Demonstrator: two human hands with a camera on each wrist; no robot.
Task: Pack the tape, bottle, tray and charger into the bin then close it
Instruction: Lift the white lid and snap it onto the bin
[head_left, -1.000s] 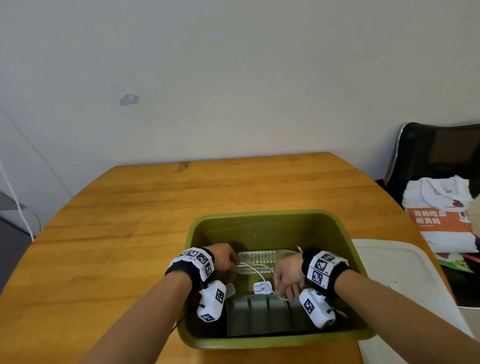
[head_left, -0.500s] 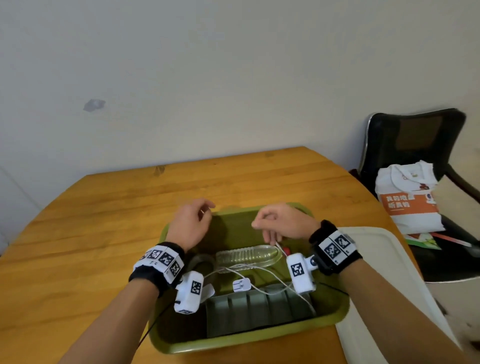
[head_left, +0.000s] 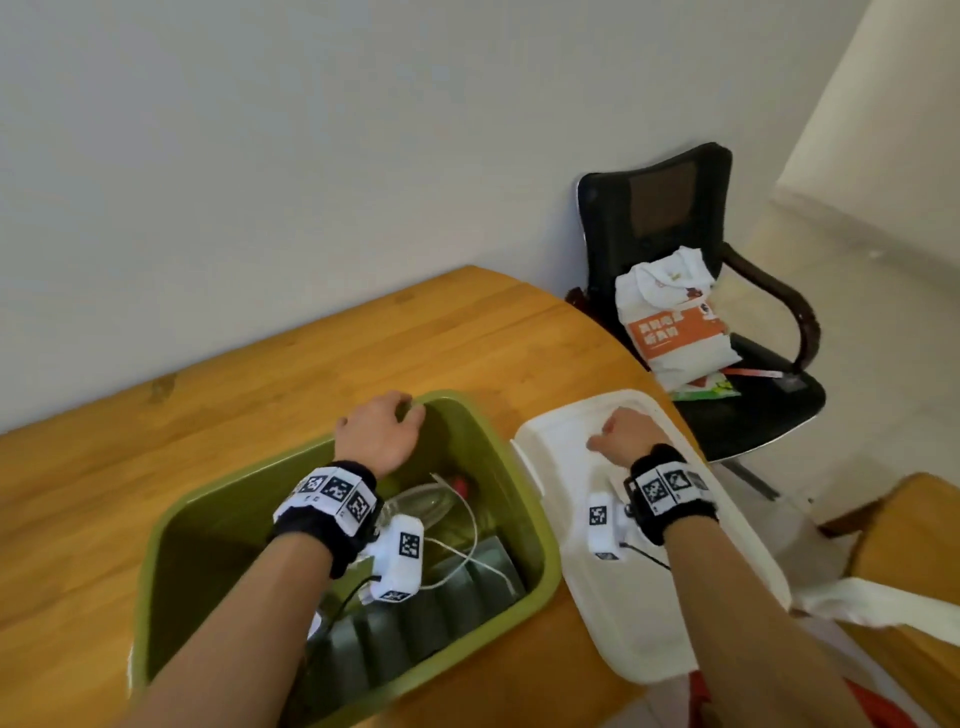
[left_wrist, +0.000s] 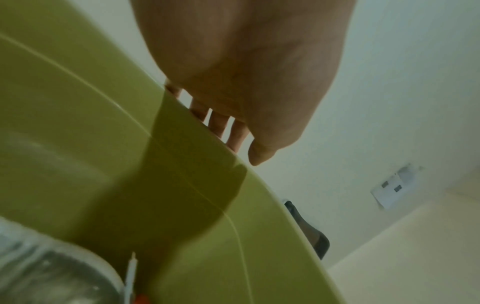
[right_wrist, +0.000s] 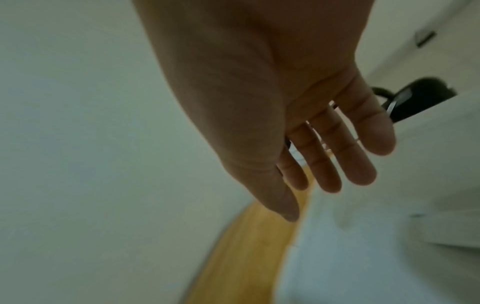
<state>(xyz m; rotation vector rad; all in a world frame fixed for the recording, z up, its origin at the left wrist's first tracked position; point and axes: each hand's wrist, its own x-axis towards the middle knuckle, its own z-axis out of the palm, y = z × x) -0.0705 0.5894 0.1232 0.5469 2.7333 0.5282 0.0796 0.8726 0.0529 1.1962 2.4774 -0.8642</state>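
Observation:
The green bin (head_left: 523, 496) stands open on the wooden table (head_left: 208, 415). Inside lie a clear bottle (head_left: 415, 506) with a red cap, the white charger cable (head_left: 467, 561) and a grey ribbed tray (head_left: 415, 629). The tape is hidden under my left arm. My left hand (head_left: 387, 428) sits on the bin's far rim, with its fingers (left_wrist: 218, 125) curled over the outside and the thumb just above the inner edge. The white lid (head_left: 649, 623) lies flat to the right of the bin. My right hand (head_left: 621, 431) hovers over the lid's far end, fingers (right_wrist: 327, 174) relaxed and holding nothing.
A black office chair (head_left: 675, 234) with a white and orange bag (head_left: 670, 322) stands past the table's right edge. A second wooden surface (head_left: 924, 545) and some white plastic (head_left: 857, 603) lie at the right. The lid overhangs the table's rounded right edge.
Both hands came up out of the bin. The left moved to the far rim and the right swung right, over the lid. My view turned to the right.

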